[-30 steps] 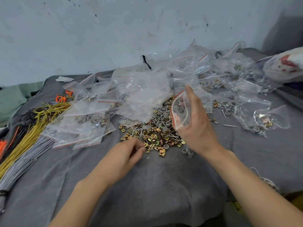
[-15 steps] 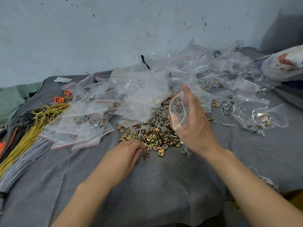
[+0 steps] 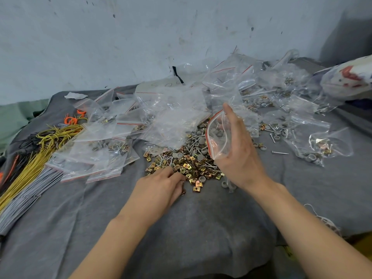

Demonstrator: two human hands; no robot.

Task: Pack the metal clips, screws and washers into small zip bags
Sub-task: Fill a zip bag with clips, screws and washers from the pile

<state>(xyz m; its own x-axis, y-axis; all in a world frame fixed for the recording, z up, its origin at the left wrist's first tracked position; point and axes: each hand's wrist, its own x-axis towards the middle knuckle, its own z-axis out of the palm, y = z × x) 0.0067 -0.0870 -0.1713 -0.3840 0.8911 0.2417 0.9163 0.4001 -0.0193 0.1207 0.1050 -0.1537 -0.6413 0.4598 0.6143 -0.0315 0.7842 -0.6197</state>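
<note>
A heap of brass-coloured metal clips, screws and grey washers lies on the grey cloth in the middle. My right hand holds a small zip bag with a red seal strip upright above the heap, its mouth open to the left; grey washers show inside it. My left hand rests at the near edge of the heap, fingers curled down among the clips. What the fingers pinch is hidden.
Filled and empty zip bags lie at left, behind the heap and at right. Bundles of yellow wire and grey ties lie at far left. A wall stands behind.
My left hand has slid a little forward into the clips. My right hand and the bag have stayed nearly in place.
</note>
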